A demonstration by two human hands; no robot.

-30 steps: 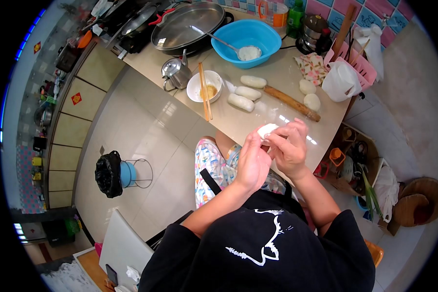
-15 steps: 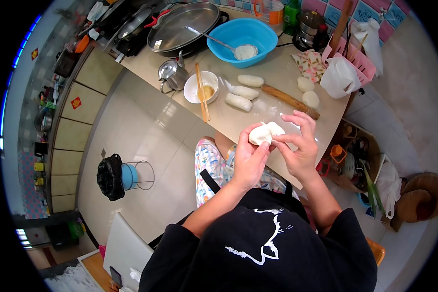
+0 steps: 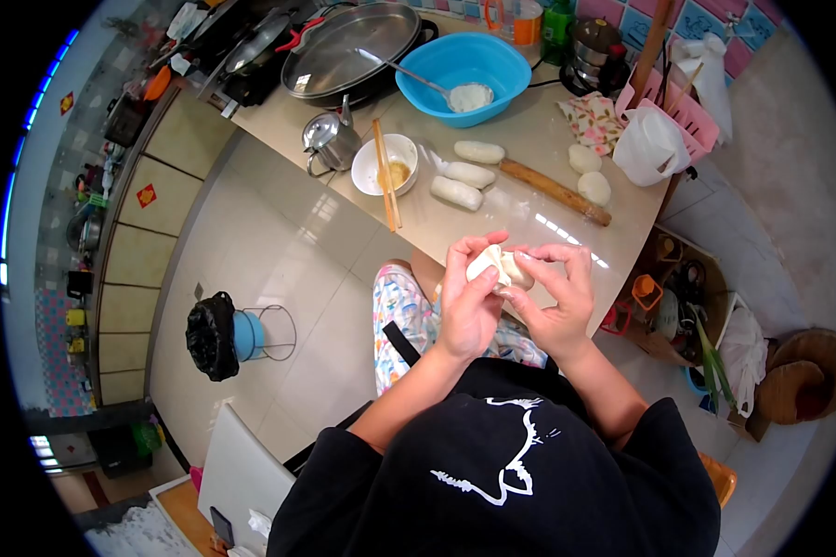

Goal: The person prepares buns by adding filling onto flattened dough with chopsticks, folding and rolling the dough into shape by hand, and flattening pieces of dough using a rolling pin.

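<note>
A soft white piece of dough (image 3: 486, 263) is held between my two hands, above the table's near edge. My left hand (image 3: 466, 302) wraps round its left side, thumb pressed on the front. My right hand (image 3: 559, 295) grips the right side with thumb and fingertips; the palms and fingers partly cover the dough. Beyond the hands lie several white dough rolls (image 3: 469, 174) beside a wooden rolling pin (image 3: 555, 192). Two round dough pieces (image 3: 594, 189) rest near the pin's right end.
A white bowl (image 3: 407, 151) with chopsticks (image 3: 384, 176) across it stands at the table's left edge, near a steel kettle (image 3: 330, 139). Farther back are a blue basin (image 3: 492, 61) with a ladle, a lidded pan (image 3: 353, 51) and a pink basket (image 3: 699, 130).
My right hand has come in closer, its raised fingers now lowered against the dough. The dough has turned and sits slightly lower and further left, with my left fingers curled more over it.
</note>
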